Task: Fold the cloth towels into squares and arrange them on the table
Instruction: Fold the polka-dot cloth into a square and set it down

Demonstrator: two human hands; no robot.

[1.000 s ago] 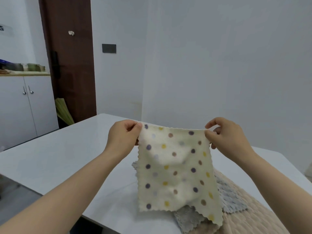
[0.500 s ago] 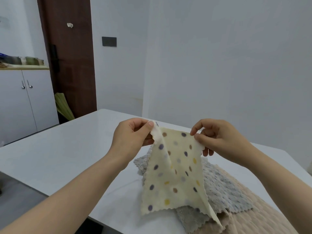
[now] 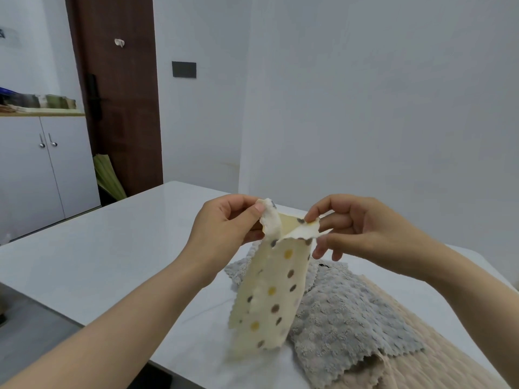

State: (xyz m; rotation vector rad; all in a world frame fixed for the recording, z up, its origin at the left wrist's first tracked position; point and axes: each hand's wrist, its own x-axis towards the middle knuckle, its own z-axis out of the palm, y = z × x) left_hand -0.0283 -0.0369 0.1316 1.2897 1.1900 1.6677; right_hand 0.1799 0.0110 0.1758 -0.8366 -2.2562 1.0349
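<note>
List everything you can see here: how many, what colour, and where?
polka-dot towel: one, cream with coloured dots, hanging from both hands above the table
grey towel: at least one, grey, on the table
beige towel: one, beige, under the grey towel at the table's near right
table: one, white, centre
door: one, dark brown, back left
cabinet: one, white, far left
wall plate: one, dark grey, right of the door
left hand: one, pinching a top corner of the polka-dot towel
right hand: one, pinching the other top corner
</note>
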